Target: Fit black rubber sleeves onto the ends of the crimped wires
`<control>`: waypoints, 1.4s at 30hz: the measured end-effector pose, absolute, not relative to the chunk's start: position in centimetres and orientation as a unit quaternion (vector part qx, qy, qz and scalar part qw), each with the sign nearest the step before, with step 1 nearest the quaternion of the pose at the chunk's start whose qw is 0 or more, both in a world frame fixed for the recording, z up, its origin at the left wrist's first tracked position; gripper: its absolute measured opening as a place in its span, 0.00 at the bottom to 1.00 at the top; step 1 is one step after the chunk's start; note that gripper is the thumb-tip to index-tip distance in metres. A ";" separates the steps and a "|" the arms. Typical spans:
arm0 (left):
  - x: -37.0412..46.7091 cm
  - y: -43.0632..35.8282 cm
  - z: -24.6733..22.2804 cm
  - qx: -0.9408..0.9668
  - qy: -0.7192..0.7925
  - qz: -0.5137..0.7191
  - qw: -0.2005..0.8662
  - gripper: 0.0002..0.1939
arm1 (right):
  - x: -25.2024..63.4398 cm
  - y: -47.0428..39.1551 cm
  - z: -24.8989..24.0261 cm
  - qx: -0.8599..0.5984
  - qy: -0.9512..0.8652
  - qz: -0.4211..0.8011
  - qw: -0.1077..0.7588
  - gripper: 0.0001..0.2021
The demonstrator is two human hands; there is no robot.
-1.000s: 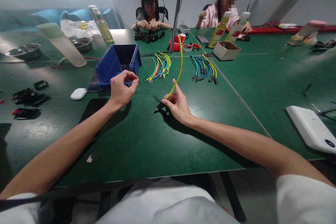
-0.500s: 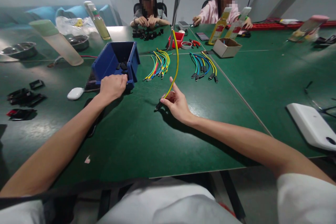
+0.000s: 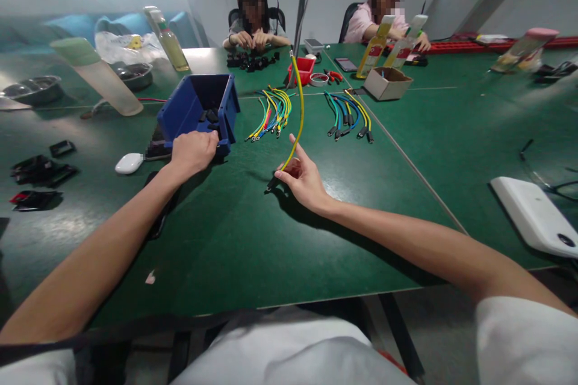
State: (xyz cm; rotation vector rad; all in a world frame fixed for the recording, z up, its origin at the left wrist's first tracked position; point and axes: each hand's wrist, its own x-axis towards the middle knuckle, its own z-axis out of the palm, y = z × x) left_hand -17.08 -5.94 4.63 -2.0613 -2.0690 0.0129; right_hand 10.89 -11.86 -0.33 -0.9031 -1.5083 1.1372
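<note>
Head view: at my remote station I find the right hand (image 3: 304, 180) pinching a yellow wire (image 3: 300, 114) near its black sleeve (image 3: 272, 181), thumb and fingers narrow about it, over the near middle of the green table (image 3: 253, 252). From the pinch the wire arcs upward, its free end towards the far side. To the left, the left hand (image 3: 192, 150) is curled over the near edge of a blue bin (image 3: 229, 109); its fingertips are hidden, so I cannot tell whether they hold anything. Black pieces (image 3: 210, 115) lie inside the bin.

Likely faults, in my judgement: the bin could slide or tip if the wrist bore down on its edge; a small piece could slip, or two come up together, because the fingers would be working out of sight; and a loosened pinch could let the springy wire twist. Its long free end, if swung low, could disturb the left wire bundle (image 3: 282, 105) or the sleeved wires (image 3: 347, 115) on the right. I cannot tell whether that end touches the metal pole (image 3: 303, 6) behind it.
</note>
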 end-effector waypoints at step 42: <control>-17.5 -5.8 5.0 -0.729 -0.675 -0.028 0.110 0.29 | 13.6 -7.6 2.1 -0.418 -0.615 0.390 0.543 0.51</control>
